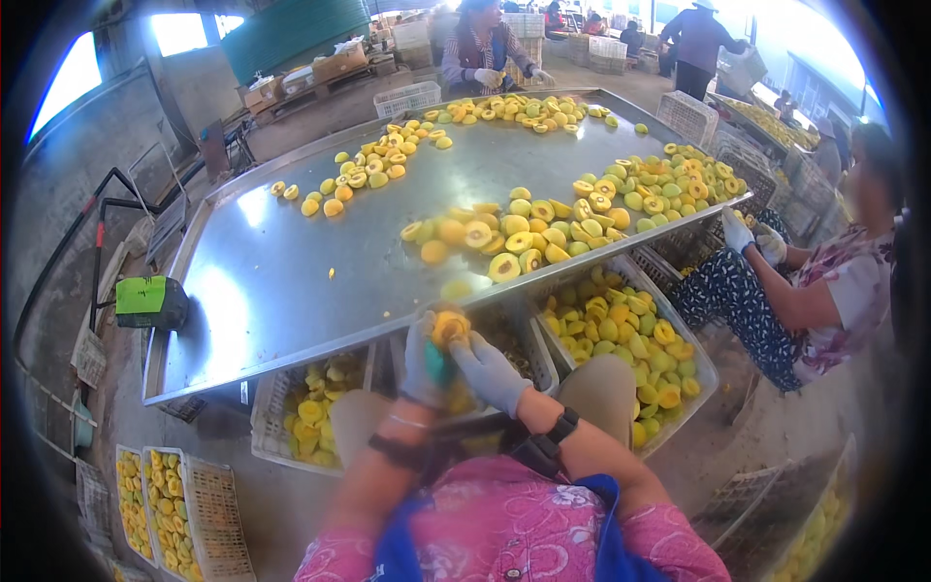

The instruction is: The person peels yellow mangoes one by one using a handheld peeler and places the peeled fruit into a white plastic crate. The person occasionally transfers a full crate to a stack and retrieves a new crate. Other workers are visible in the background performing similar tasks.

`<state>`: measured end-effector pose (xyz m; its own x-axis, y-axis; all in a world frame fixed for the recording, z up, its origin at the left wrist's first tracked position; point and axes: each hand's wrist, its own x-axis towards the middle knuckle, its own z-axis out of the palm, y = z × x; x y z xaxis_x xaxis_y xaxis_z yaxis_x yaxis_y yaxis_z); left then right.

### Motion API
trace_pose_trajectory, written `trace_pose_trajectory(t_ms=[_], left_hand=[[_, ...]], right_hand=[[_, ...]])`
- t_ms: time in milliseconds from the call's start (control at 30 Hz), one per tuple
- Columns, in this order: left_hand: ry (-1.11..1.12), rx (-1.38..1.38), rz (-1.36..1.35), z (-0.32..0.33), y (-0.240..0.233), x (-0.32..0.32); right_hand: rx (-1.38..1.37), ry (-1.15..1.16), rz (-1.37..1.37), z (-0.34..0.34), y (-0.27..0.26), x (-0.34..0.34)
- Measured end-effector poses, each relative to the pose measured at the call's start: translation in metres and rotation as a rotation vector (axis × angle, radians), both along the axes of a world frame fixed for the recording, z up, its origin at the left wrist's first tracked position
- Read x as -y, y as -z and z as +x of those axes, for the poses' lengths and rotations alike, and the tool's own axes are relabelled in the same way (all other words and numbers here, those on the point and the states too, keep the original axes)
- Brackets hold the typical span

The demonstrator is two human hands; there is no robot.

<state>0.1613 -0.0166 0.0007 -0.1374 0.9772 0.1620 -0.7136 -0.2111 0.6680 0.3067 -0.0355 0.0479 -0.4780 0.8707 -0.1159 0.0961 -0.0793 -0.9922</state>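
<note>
Both my hands, in pale gloves, meet over the near edge of a metal-topped table (291, 276). My left hand (425, 364) is around a green-handled tool (438, 364), blurred, its working end hidden. A halved yellow fruit (449, 327), likely a peach or apricot, sits at the fingertips of both hands. My right hand (491, 371) pinches the fruit from the right. Past the hands, a pile of halved fruit (518, 242) lies along the table's near side, several showing brown centres. Below the hands stands a crate of small dark pieces (542, 356), partly hidden by my arms.
Crates of fruit halves stand by my knees, right (698, 429) and left (262, 429). More filled crates (218, 509) are on the floor at lower left. A gloved co-worker (836, 291) sits close at right; another (484, 54) is across the table. A dark box (171, 305) is at the table's left edge.
</note>
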Motion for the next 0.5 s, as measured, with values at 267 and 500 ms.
trace_pose_trajectory(t_ms=[267, 500], left_hand=[[0.0, -0.047, -0.129, 0.003, -0.012, 0.006], [0.037, -0.288, -0.182, -0.012, -0.016, 0.011]], right_hand=[[0.156, -0.028, 0.049, -0.003, 0.005, 0.009], [-0.187, -0.177, -0.401, 0.001, 0.015, 0.011]])
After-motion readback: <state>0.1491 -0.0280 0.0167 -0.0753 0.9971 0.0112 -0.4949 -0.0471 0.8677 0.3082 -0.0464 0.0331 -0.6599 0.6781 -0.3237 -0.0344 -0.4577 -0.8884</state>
